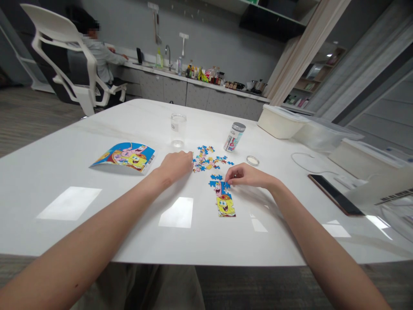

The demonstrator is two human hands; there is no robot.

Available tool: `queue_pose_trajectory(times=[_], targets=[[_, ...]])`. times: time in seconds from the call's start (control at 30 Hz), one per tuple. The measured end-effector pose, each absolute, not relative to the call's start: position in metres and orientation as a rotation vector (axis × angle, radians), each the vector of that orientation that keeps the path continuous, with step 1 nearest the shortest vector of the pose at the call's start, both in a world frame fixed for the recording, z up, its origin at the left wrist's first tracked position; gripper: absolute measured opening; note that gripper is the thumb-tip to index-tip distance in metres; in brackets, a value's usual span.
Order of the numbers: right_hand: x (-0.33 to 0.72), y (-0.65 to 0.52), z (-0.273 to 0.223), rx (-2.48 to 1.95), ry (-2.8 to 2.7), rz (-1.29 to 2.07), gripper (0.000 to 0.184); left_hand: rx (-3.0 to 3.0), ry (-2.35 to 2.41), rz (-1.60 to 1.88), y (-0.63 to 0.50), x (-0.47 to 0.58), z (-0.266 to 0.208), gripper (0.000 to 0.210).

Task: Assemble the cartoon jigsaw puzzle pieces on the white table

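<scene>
A partly joined jigsaw puzzle point(226, 204) with a yellow cartoon face and a pink one lies flat on the white table. My right hand point(247, 175) is at its upper right corner, thumb and forefinger pinched on a blue puzzle piece point(227, 185). Just above the joined part sit a few blue pieces point(216, 177). My left hand point(179, 165) rests at the left edge of a pile of loose puzzle pieces point(206, 160). Its fingers are curled together, and whatever is in them is hidden.
A curled picture sheet point(129, 156) lies left. Behind the pieces stand a clear jar point(178, 133) and a printed canister point(235, 137); a round lid point(252, 160) is nearby. Right are a dark phone point(334, 193), a cable and storage boxes point(280, 122). A person point(103, 56) sits far left.
</scene>
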State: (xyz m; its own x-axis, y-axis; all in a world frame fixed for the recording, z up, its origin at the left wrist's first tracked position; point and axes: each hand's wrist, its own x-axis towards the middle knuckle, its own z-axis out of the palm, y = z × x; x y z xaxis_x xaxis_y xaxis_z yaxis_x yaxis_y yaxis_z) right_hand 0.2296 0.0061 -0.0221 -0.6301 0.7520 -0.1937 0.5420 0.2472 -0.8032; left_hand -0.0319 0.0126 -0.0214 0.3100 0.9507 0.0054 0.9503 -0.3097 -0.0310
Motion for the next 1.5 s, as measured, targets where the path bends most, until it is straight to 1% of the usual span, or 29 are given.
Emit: queue_pose_trajectory(times=[0.1,0.37,0.53,0.67,0.73,0.8,0.9,0.97,1.1,1.27,1.5], targets=[[0.229,0.006,-0.022,-1.221,-2.274,1.339,0.014,-2.521,-1.819,0.020,0.012,-0.032,-0.021,0.035],[0.230,0.006,-0.023,-1.219,-2.238,1.368,0.021,-2.513,-1.837,0.038,0.013,-0.031,-0.021,0.034],[0.230,0.006,-0.022,-1.229,-2.230,1.381,0.021,-2.513,-1.828,0.023,0.014,-0.032,-0.023,0.033],[0.229,0.005,-0.020,-1.216,-2.249,1.374,0.021,-2.501,-1.759,-0.070,0.012,-0.031,-0.020,0.031],[0.229,0.004,-0.019,-1.210,-2.268,1.363,0.020,-2.529,-1.667,-0.189,0.009,-0.028,-0.015,0.031],[0.229,0.003,-0.018,-1.209,-2.291,1.345,0.019,-2.728,-1.456,-0.283,0.004,-0.024,-0.010,0.030],[0.228,0.004,-0.018,-1.206,-2.336,1.331,0.017,-3.191,-0.967,-0.236,-0.007,-0.016,-0.005,0.031],[0.228,0.004,-0.018,-1.190,-2.366,1.316,0.017,-3.341,-0.799,-0.165,-0.012,-0.012,-0.006,0.031],[0.228,0.004,-0.017,-1.182,-2.420,1.253,0.017,-3.400,-0.737,-0.150,-0.016,-0.010,-0.011,0.029],[0.226,0.002,-0.013,-1.190,-2.488,1.178,0.013,-3.379,-0.702,-0.188,-0.012,-0.011,-0.014,0.023],[0.225,0.001,-0.012,-1.162,-2.506,1.150,0.010,-3.395,-0.692,-0.217,-0.012,-0.011,-0.016,0.024]])
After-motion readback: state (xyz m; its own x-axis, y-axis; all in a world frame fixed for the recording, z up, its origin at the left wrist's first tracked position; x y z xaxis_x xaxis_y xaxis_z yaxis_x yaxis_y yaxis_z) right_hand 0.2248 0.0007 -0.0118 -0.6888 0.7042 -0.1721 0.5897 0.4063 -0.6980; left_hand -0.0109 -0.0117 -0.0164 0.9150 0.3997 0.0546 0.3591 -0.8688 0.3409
